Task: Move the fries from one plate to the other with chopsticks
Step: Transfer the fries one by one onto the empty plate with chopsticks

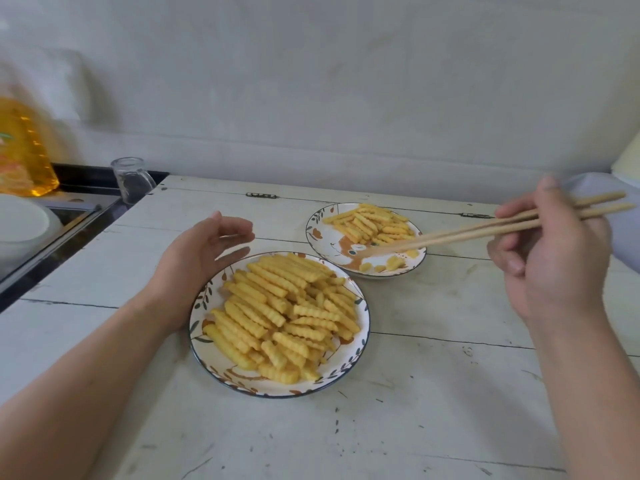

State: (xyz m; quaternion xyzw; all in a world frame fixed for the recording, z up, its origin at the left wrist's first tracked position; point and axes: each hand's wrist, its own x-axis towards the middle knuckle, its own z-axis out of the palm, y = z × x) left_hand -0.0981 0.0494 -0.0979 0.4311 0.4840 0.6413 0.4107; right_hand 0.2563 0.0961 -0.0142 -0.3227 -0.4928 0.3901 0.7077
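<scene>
A near plate [360, 327] with a leaf pattern carries a big heap of crinkle-cut fries [284, 313]. Behind it to the right, a far plate [313, 230] with an animal picture has a smaller pile of fries [372, 221] at its back. My right hand [550, 258] grips a pair of wooden chopsticks [485, 228]; their tips sit low over the far plate's front part, with no fry seen between them. My left hand [204, 261] rests against the near plate's left rim, fingers loosely curved and holding nothing.
The plates stand on a worn white plank table [433, 393]. At the left are a sink edge with a white bowl [24, 226], a clear glass jar [130, 180] and a bottle of yellow oil [20, 147]. A pale cloth [620, 209] lies at the far right.
</scene>
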